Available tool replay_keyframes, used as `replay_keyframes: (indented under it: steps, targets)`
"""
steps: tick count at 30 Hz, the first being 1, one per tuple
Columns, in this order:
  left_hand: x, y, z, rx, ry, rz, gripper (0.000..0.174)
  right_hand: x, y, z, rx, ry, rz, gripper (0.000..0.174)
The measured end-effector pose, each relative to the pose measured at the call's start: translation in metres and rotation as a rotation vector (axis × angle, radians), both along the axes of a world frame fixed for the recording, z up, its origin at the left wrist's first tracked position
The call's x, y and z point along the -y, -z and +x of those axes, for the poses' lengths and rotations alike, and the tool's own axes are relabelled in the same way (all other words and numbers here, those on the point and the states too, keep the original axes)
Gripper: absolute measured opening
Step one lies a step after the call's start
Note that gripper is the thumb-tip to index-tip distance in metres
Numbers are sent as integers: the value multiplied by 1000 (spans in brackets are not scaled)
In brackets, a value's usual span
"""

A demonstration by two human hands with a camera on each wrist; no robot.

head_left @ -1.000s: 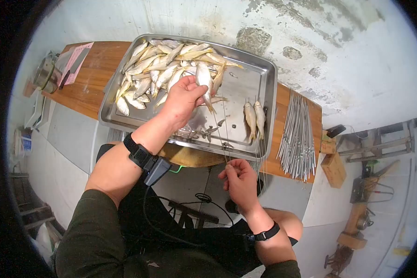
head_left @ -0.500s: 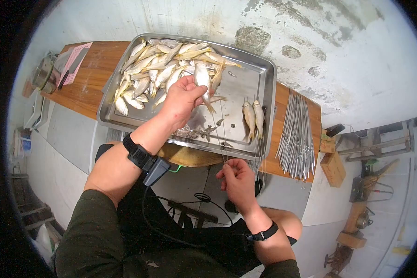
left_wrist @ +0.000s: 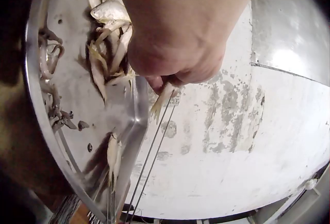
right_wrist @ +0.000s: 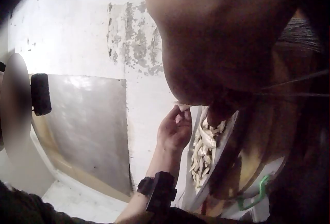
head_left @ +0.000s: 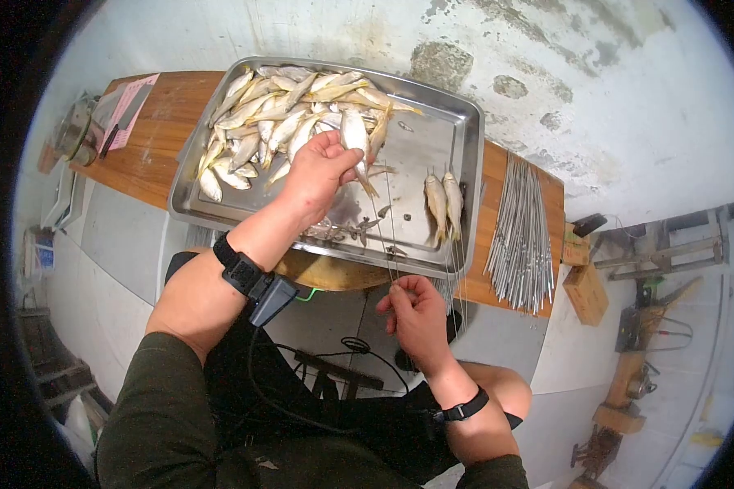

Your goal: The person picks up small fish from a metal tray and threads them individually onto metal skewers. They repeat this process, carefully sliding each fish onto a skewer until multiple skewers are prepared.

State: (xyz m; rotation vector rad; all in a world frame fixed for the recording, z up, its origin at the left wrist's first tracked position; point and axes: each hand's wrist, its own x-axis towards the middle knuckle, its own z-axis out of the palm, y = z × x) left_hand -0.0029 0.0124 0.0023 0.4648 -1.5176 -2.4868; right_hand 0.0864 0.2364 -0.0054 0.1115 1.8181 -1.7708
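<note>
In the head view my left hand (head_left: 322,175) grips a silvery fish (head_left: 354,134) between thumb and fingers, above the tray. Two thin metal skewers (head_left: 391,213) run from this fish toward me. My right hand (head_left: 420,318) pinches their near ends, just in front of the tray rim. From the left wrist, the fish's tail (left_wrist: 162,102) sticks out below the left hand, with the skewers (left_wrist: 152,154) alongside it. How deep they go is hidden by the fingers. Two skewered fish (head_left: 436,204) lie side by side at the tray's right.
A steel tray (head_left: 432,134) holds a heap of fish (head_left: 261,114) at left and dark scraps (head_left: 334,231) near its front. A bundle of metal skewers (head_left: 518,236) lies on the wooden board at right. A knife (head_left: 126,118) rests on pink paper at far left.
My right hand has shifted slightly up and left, still pinching the skewers. The left hand keeps its grip on the fish with almost no movement. The whole view has drifted a little.
</note>
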Motion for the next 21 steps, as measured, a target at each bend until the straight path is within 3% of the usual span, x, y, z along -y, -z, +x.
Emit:
replay_keyframes:
  steps: [3,5,21]
  targets:
    - [0,-1,1,29,-36,24,19,0,4,0,-25,6,10,11]
    - [8,5,2,32,67,-24,20,1,7,0,-39,8,27,11]
    - [6,3,1,9,6,13,17,4,5,2,-7,19,-9,11]
